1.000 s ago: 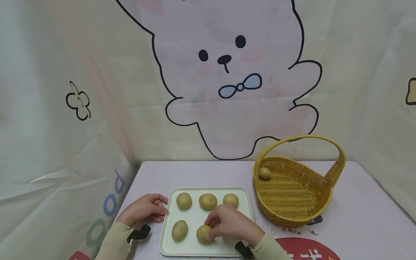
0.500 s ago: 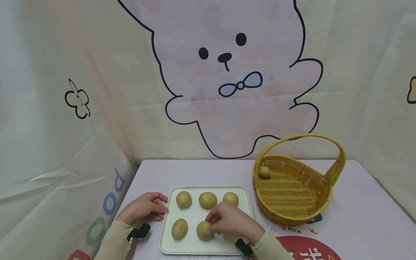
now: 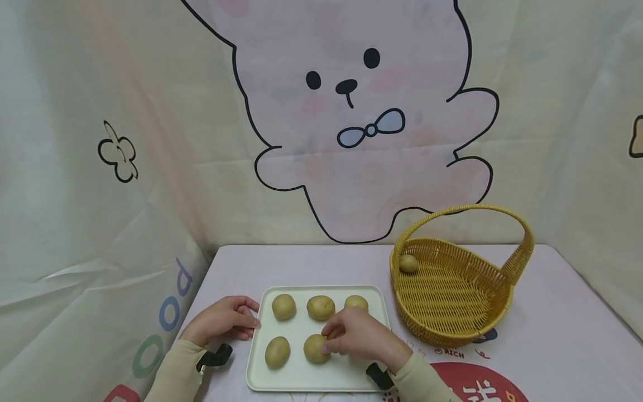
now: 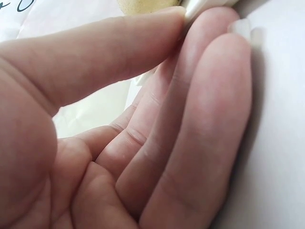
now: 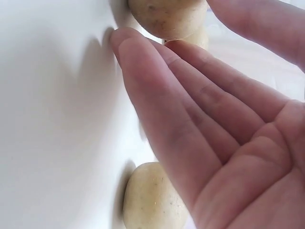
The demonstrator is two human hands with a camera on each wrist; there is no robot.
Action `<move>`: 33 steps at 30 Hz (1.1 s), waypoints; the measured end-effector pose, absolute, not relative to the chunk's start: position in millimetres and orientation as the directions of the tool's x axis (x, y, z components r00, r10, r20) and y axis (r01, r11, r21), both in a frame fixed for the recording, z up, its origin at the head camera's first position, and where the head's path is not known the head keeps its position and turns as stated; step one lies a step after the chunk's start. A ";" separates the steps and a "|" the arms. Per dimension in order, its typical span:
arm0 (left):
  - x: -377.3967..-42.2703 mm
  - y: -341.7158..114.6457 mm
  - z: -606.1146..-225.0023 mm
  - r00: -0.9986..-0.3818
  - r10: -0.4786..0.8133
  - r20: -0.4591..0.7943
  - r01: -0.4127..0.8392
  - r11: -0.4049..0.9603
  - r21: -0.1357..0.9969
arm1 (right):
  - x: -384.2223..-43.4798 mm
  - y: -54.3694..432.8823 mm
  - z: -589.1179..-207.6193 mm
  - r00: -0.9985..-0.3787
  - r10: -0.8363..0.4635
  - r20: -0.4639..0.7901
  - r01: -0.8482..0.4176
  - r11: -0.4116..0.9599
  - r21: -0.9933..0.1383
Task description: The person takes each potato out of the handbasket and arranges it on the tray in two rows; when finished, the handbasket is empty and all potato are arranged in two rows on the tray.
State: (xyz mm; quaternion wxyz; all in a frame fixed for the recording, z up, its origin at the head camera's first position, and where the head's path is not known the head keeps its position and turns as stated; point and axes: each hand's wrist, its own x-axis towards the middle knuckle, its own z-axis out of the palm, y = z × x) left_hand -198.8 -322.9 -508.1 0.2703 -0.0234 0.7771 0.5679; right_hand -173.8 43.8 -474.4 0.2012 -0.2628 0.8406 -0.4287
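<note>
My right hand (image 3: pixel 364 338) is over the right half of a white rectangular tray (image 3: pixel 296 381), its fingertips right at the side of a potato (image 3: pixel 315 349) in the front middle. In the right wrist view the fingers are fairly straight, with the thumb apart from them and that potato (image 5: pixel 167 16) beyond the fingertips. Another potato (image 5: pixel 153 198) sits lower in that view. On the left, my left hand (image 3: pixel 223 322) holds the tray's edge, thumb (image 4: pixel 143 38) on the rim and fingers bent beneath it.
Several potatoes stand on the tray: one front left (image 3: pixel 277 353), and a row behind, whose right one (image 3: pixel 356 302) is partly hidden by the right hand. A yellow wicker basket (image 3: pixel 447 312) with a tall handle stands to the right, one potato (image 3: pixel 408 263) inside.
The right hand has loosened from the front middle potato and shifted slightly right, so more of the potato shows. The left hand stays at the tray's edge.
</note>
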 end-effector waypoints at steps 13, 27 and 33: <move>-199.5 -323.6 -509.3 -0.850 0.282 -0.444 -0.338 0.353 0.872 | -178.1 49.0 -471.8 -0.779 -0.614 -0.127 -0.260 0.501 -0.826; -201.5 -321.0 -509.1 -0.853 0.285 -0.438 -0.329 0.358 0.874 | -180.9 55.6 -467.0 -0.774 -0.622 -0.114 -0.276 0.494 -0.824; -199.4 -322.3 -508.3 -0.854 0.271 -0.444 -0.336 0.366 0.868 | -180.6 68.1 -458.9 -0.785 -0.613 -0.092 -0.300 0.507 -0.808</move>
